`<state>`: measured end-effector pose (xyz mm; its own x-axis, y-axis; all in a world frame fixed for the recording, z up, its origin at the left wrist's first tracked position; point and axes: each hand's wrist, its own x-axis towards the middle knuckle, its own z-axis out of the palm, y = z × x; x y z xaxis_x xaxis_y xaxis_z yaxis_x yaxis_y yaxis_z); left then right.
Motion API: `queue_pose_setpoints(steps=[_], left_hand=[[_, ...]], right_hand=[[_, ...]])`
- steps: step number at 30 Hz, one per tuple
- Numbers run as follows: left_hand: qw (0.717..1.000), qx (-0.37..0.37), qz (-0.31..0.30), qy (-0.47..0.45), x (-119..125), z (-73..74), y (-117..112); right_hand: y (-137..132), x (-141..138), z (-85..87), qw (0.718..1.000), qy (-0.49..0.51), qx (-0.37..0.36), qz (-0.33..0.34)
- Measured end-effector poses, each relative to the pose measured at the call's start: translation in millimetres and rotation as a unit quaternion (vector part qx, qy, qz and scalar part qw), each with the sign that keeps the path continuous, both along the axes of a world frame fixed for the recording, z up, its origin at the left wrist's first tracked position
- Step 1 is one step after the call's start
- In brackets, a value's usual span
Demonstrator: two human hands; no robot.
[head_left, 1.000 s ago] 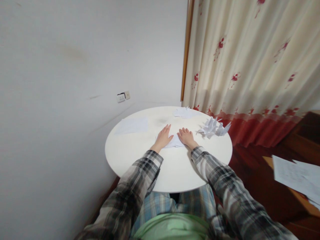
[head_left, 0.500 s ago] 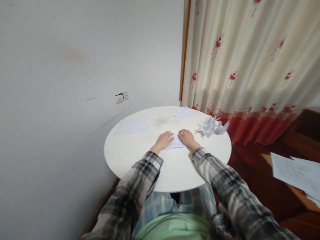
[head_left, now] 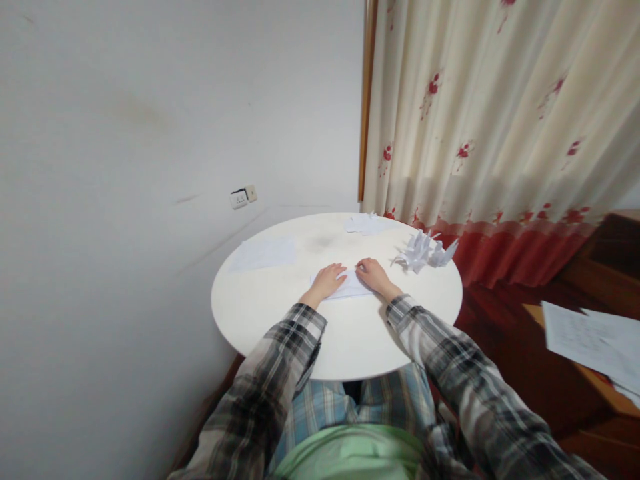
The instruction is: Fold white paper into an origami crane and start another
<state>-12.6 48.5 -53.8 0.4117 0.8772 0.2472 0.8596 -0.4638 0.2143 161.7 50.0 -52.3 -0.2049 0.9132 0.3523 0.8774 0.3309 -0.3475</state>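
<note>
A folded sheet of white paper (head_left: 351, 285) lies in front of me on the round white table (head_left: 280, 313). My left hand (head_left: 329, 281) rests flat over its left part, fingers stretched out toward the middle. At the upper right edge of the sheet, my right hand (head_left: 373, 275) has its fingers curled in, thumb and fingertips pressed together on the paper. Both hands partly cover the sheet, so its outer ends are hard to see.
Several folded paper shapes (head_left: 423, 252) are bunched at the table's right side. Flat paper (head_left: 267, 252) lies at the left, and more paper (head_left: 363, 224) at the back. Printed sheets (head_left: 590, 337) lie on wooden furniture to the right. A wall and curtain (head_left: 480, 133) stand behind.
Both hands stay nearly where they were on the folded sheet. My view has shifted very slightly.
</note>
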Motion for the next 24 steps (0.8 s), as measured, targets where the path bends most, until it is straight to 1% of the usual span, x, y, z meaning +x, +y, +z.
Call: queue_pose_setpoints(steps=[11, 20, 22, 24], left_hand=[[1.000, 0.001, -0.002, -0.002, -0.7, 1.9, -1.5], [1.000, 0.008, -0.006, 0.003, -2.3, -1.5, 0.7], [1.000, 0.004, -0.005, 0.003, -2.3, -0.9, 0.4], [1.000, -0.002, -0.003, 0.002, -2.2, 0.1, -0.4]], right_hand=[[1.8, -0.5, 1.3, 1.000, 0.009, 0.005, 0.008], [1.1, -1.6, 0.5, 1.000, 0.014, 0.009, 0.017], [-0.3, -1.8, 1.3, 1.000, 0.008, 0.003, -0.006], [-2.1, -1.8, 2.1, 0.998, 0.001, 0.004, -0.066]])
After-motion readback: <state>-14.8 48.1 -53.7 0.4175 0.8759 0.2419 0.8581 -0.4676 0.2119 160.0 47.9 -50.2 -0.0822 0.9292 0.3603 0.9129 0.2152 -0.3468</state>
